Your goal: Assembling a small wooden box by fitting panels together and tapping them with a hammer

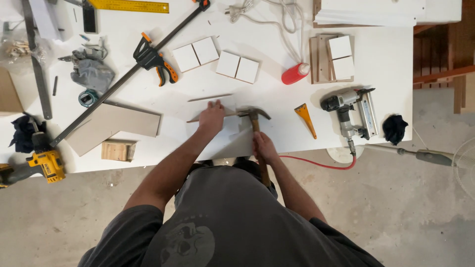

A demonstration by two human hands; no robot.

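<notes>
While I sweep the white bench (277, 99) from its left edge, I first meet a yellow and black cordless drill (42, 160) lying at the near corner, a dark crumpled cloth (20, 131) just beyond it. Farther off sits a grey rag (91, 74), soft and bunched, and a long black bar clamp with orange handles (143, 62) runs diagonally from the near left toward the far middle. A flat grey board (111, 126) lies under its near end, with a small raw wooden block (118, 150) beside it.

Toward the middle, two pairs of square white tiles (195, 53) lie side by side on the far part of the top. Nearer me, my left hand (212, 117) presses flat, fingers spread and wrapped round nothing, on a thin wooden strip (213, 116) that lies across a white panel (232, 136) near the bench's front edge. Just to the right, my right hand (263, 147) is closed firmly round the wooden handle of a steel claw hammer (256, 123), whose head rests at the strip's right end.

Farther right lie an orange plastic wedge (306, 118), a red bottle (295, 73) on its side, a shallow wooden frame with white squares (334, 58), a grey metal nail gun (354, 116) with a red air hose (321, 164), and a black cloth (395, 127) at the bench's right edge.
</notes>
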